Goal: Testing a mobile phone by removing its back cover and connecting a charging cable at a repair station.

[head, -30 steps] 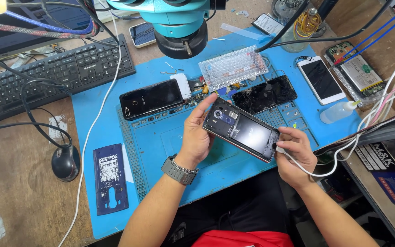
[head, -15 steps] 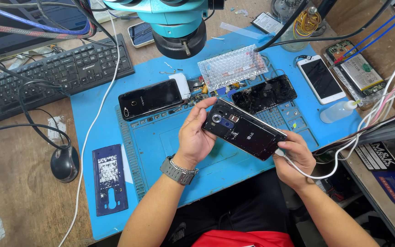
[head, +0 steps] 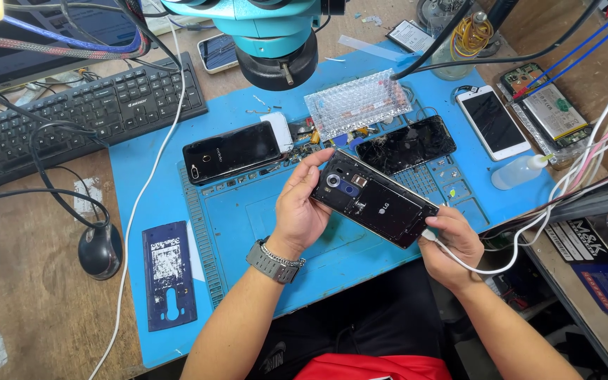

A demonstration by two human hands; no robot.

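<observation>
I hold a black phone (head: 373, 199) with its back cover off, camera side up, slanting above a blue work mat (head: 248, 218). My left hand (head: 302, 204) grips its upper end, a grey watch on that wrist. At the phone's lower end, my right hand (head: 453, 241) holds a white cable plug (head: 431, 238). The white cable (head: 501, 264) runs off to the right.
On the mat lie a black phone (head: 231, 151), a cracked black phone (head: 406, 144), a bubble-wrap piece (head: 357, 103), a white phone (head: 492, 122) and a blue back cover (head: 169, 273). A teal microscope (head: 276, 35) hangs above. Keyboard (head: 72, 112) and mouse (head: 100, 250) sit left.
The phone has tilted flatter and dropped slightly. My right hand has shifted to its lower end with the white cable plug against it.
</observation>
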